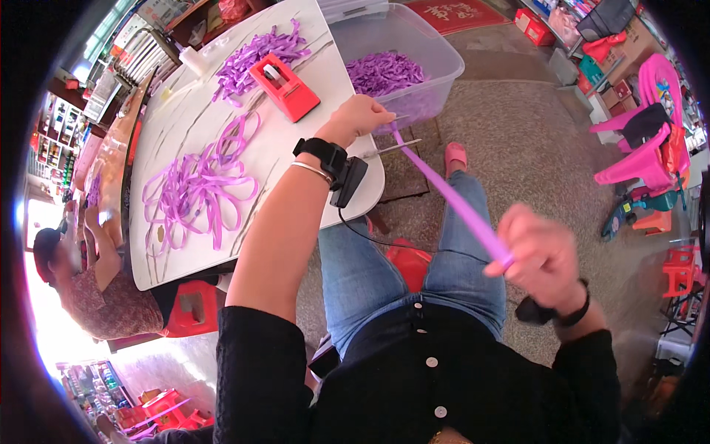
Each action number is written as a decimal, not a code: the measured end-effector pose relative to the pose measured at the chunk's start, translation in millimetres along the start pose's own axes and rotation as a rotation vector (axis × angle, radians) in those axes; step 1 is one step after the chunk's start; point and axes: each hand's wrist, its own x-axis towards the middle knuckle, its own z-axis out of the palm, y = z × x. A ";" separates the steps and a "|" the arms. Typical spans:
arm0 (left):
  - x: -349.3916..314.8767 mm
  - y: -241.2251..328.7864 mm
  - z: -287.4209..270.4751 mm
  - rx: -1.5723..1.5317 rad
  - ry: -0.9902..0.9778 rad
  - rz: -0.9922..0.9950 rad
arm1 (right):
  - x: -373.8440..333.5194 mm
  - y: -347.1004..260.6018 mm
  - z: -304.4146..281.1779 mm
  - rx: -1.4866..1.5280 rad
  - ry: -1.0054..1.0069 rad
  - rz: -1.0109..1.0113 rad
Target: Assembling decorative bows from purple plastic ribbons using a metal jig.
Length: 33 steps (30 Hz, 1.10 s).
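Note:
A purple ribbon [451, 194] runs taut from two thin metal rods [392, 148] down to my right hand [543, 255], whose fingers are closed on it and slightly blurred. At the rods' far end my left hand [361, 118] is pinched shut; what lies between its fingertips is too small to make out. The rods jut past the table edge beside a black device [350, 183], which sits under my left wrist and has a cable. Loose purple ribbon [200, 189] lies tangled on the white marbled table [318, 140], left of my forearm.
A red tape dispenser [285, 87] and a purple ribbon pile [259, 59] are on the table. Beyond my left hand, a clear plastic bin [425, 41] holds more purple pieces. Another person [96, 296] sits at left. Pink chairs [643, 140] stand at right.

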 end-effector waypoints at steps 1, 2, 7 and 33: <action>0.0 0.6 2.5 0.047 0.021 0.009 | 19.5 -1.7 -10.1 0.004 -0.027 -0.074; -2.0 -2.9 3.4 0.044 0.023 -0.002 | 40.5 0.4 -18.1 0.016 -0.059 -0.155; -13.8 13.7 0.8 0.124 -0.004 -0.111 | 170.4 16.1 -40.4 0.166 -0.024 -0.095; -24.0 21.4 1.1 -0.226 0.160 0.054 | 211.7 365.3 27.8 0.704 0.040 0.875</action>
